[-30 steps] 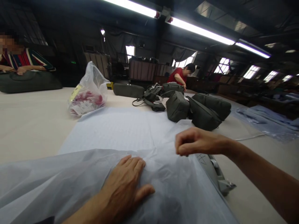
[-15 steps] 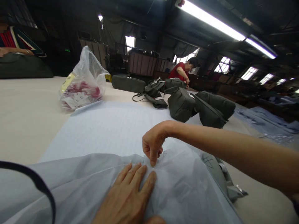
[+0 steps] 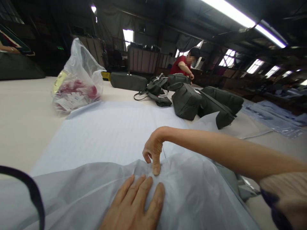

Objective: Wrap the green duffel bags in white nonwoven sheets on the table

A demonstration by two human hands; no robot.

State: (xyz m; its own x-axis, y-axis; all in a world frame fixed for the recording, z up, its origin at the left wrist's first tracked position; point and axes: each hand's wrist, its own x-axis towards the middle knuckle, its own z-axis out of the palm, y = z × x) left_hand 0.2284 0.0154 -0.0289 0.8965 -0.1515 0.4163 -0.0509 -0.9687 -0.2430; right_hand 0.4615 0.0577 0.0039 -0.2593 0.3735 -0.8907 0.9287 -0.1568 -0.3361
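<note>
The left hand point(image 3: 134, 201) lies flat, fingers spread, on translucent plastic film point(image 3: 192, 191) at six o'clock on the counter point(image 3: 24, 127); the film's far edge runs roughly nine to three. The right hand point(image 3: 153, 156) curls, thumb down on it; whether it pinches, I cannot tell. At ten, a clear plastic bag point(image 3: 83, 64) holds red and white contents point(image 3: 74, 91).

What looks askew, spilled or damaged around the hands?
Only the thin, translucent pale-grey sheet: it lies wrinkled and bunched around the left hand, while the pale bluish-white sheet beyond looks mostly flat. No spill or tear shows.
</note>
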